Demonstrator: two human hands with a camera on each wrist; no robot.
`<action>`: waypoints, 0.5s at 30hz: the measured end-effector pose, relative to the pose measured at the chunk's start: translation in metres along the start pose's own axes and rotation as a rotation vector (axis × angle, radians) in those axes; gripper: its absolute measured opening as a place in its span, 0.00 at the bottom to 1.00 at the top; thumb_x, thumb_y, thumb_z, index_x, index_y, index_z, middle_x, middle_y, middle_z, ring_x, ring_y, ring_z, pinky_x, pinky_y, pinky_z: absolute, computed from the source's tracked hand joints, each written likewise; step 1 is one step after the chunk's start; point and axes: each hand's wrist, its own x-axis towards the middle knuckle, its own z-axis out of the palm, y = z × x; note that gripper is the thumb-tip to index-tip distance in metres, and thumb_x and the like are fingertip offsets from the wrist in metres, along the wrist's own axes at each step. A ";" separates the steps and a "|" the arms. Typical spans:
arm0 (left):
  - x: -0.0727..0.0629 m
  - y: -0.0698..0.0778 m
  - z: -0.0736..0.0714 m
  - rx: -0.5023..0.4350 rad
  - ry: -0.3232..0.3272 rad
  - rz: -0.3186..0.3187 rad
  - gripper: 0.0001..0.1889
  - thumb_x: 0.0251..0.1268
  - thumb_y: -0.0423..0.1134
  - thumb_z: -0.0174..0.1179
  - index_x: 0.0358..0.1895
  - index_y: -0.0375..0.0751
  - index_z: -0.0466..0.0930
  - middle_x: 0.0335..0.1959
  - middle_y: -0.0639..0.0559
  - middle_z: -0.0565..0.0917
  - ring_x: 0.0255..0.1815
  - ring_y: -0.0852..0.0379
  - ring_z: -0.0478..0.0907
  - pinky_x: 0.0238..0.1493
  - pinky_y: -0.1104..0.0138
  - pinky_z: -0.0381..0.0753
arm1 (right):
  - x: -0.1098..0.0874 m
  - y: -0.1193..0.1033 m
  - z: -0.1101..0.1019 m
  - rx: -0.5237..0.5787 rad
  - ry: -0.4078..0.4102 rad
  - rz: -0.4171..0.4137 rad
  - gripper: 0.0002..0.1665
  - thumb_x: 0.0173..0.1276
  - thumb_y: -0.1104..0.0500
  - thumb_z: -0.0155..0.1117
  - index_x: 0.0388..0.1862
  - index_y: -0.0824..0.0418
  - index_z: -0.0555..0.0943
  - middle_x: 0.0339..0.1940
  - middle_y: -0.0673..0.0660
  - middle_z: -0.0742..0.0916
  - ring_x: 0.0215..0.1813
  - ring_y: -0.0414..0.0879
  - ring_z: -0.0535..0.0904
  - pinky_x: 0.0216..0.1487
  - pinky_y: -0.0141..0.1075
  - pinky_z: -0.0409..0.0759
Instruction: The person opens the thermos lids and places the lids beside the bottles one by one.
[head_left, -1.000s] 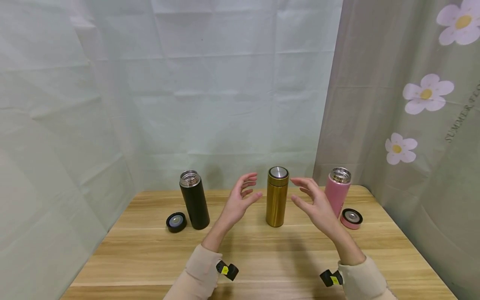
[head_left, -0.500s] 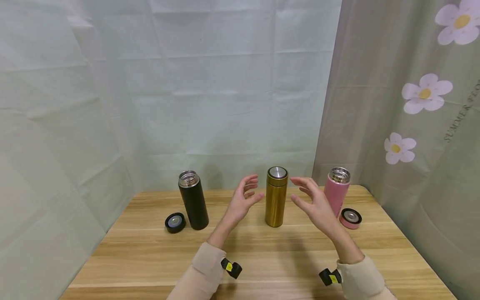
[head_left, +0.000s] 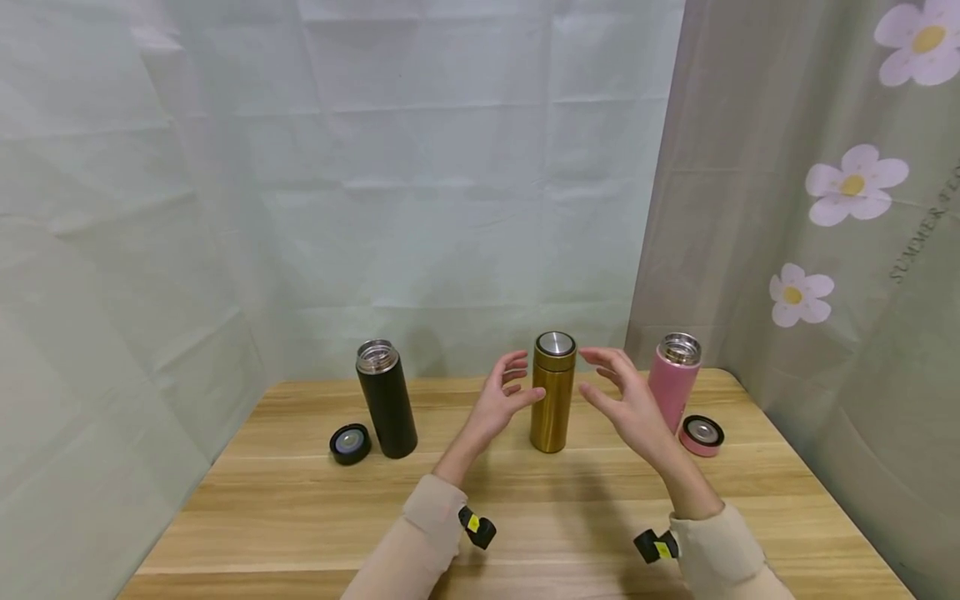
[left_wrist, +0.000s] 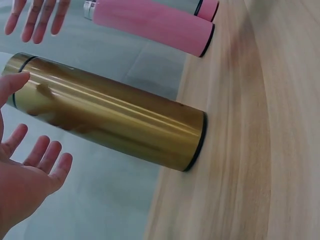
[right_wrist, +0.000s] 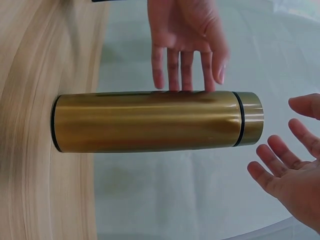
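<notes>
A gold thermos [head_left: 551, 408] with its silver-topped lid [head_left: 556, 344] on stands upright mid-table. At its left side is my left hand [head_left: 504, 402], fingers loosely bent, the thumb in front of the body in the head view; whether it touches cannot be told. My right hand [head_left: 626, 404] hovers at the right of the lid with a gap, its fingers spread and slightly bent. The left wrist view shows the left palm [left_wrist: 25, 187] facing the gold body [left_wrist: 110, 112]. In the right wrist view the right hand [right_wrist: 300, 185] lies beyond the lid end, apart from it.
A black thermos [head_left: 390, 408] stands uncapped on the left, its black lid [head_left: 350, 444] beside it. On the right are an uncapped pink thermos [head_left: 672, 383] and its pink lid [head_left: 702, 436]. Pale curtains hang behind the wooden table [head_left: 300, 517].
My left hand has moved rightward to the gold thermos, its thumb now overlapping the body. The right hand has barely shifted. The bottles and loose lids stay in place.
</notes>
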 end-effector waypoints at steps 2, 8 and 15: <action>0.002 -0.002 0.002 0.003 0.000 -0.009 0.39 0.65 0.38 0.72 0.77 0.41 0.64 0.72 0.39 0.70 0.73 0.39 0.67 0.75 0.46 0.65 | 0.000 -0.001 0.000 -0.007 0.003 0.000 0.26 0.76 0.65 0.65 0.70 0.67 0.73 0.69 0.66 0.76 0.74 0.60 0.68 0.77 0.60 0.62; 0.004 -0.007 0.009 0.008 -0.002 -0.028 0.39 0.65 0.38 0.72 0.77 0.43 0.64 0.72 0.42 0.71 0.73 0.42 0.68 0.74 0.46 0.66 | 0.003 -0.002 0.000 -0.028 0.012 0.002 0.27 0.76 0.66 0.65 0.70 0.68 0.73 0.68 0.65 0.76 0.74 0.61 0.68 0.77 0.60 0.61; 0.008 -0.015 0.017 0.027 -0.004 -0.054 0.42 0.63 0.41 0.74 0.78 0.40 0.62 0.71 0.39 0.72 0.72 0.41 0.68 0.73 0.46 0.68 | 0.009 -0.001 0.001 -0.051 0.012 -0.005 0.27 0.76 0.66 0.65 0.71 0.67 0.73 0.69 0.64 0.73 0.75 0.62 0.66 0.77 0.61 0.61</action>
